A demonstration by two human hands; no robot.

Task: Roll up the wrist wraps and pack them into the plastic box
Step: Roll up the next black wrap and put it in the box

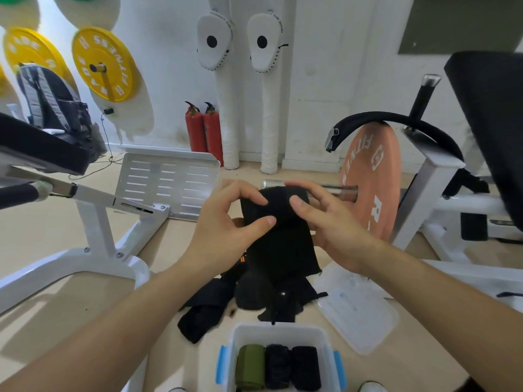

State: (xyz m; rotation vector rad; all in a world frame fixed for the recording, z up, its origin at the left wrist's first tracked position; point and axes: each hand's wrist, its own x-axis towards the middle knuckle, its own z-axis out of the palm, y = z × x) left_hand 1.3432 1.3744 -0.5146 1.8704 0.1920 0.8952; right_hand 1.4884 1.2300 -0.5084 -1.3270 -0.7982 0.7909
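Held up above the floor, the black wrap [278,236] looks light, soft and floppy (loose tail hanging), so both hands' fingers [256,200] pinch its rolled top edge to keep it tight

Up and far to the left of the grip, two yellow weight plates [102,65] hang on the white wall. A grey backpack [51,100] sits below them. Straight above the grip hang two white punch pads [214,42] with black dots. Under the pads stand two red fire extinguishers [203,131], side by side. Just to the right of the grip is a big orange plate [373,182] on a shiny bar [343,191]. A white metal footplate [167,181] is to the left.
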